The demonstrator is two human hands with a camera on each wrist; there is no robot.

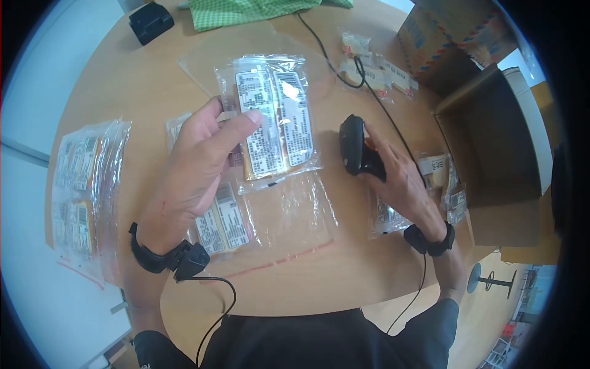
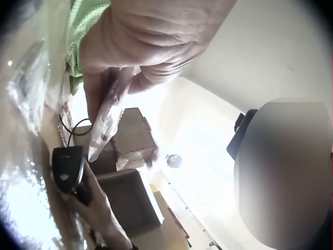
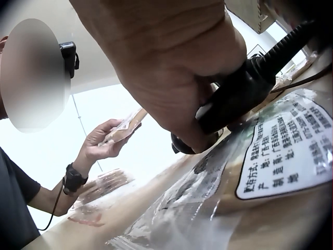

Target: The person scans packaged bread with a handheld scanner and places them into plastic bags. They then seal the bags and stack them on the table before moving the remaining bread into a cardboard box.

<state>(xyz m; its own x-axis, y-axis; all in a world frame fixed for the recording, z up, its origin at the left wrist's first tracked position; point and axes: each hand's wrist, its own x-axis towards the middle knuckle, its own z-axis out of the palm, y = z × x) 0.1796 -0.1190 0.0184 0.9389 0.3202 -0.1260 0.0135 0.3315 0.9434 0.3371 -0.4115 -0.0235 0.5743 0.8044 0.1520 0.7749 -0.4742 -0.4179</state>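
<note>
In the head view the left hand (image 1: 200,150) pinches a clear packet (image 1: 276,117) by its left edge, thumb on top; two white printed labels face up. The left wrist view shows the packet (image 2: 109,114) edge-on between thumb and fingers of the left hand (image 2: 151,41). To the right, the right hand (image 1: 399,178) grips a black handheld scanner (image 1: 352,144), its head toward the packet but apart from it. In the right wrist view the fingers of the right hand (image 3: 166,67) wrap the scanner's handle (image 3: 239,96), above a labelled packet (image 3: 286,151) on the table.
Bagged packets (image 1: 86,190) lie at the left. A labelled packet (image 1: 224,221) and a clear bag (image 1: 295,215) lie under the left hand's packet. Small packets (image 1: 375,71) are at the back right, near a black cable (image 1: 393,117). An open cardboard box (image 1: 491,154) stands right; green cloth (image 1: 246,12) lies behind.
</note>
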